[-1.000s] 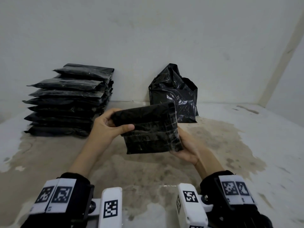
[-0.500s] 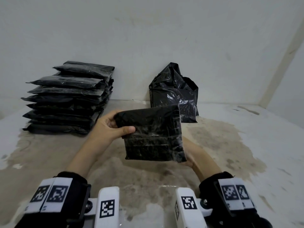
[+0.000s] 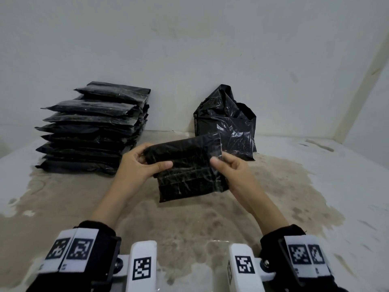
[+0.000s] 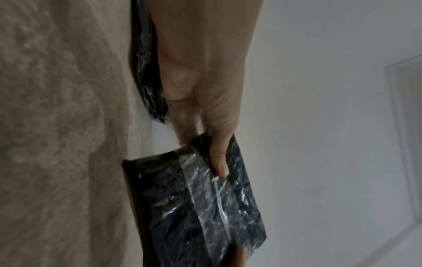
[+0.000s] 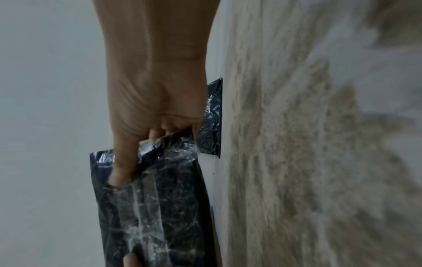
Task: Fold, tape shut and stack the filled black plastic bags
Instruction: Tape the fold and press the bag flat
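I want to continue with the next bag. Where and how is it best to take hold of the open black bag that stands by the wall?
Probably grip the open bag at its crumpled upper neck, coming from above and the front. It stands upright against the wall; the loose top gives the fingers something to pinch, while the full lower part looks bulky.

The floor is pale and rough, with a big brown, wet-looking stain in the middle. It runs back to a white wall. On the floor at the back left sits a pile of flat black bags, laid one on top of the other, close to the wall. At the back, right of the pile and well apart from it, a crumpled shiny black bag stands up on the floor, also near the wall.
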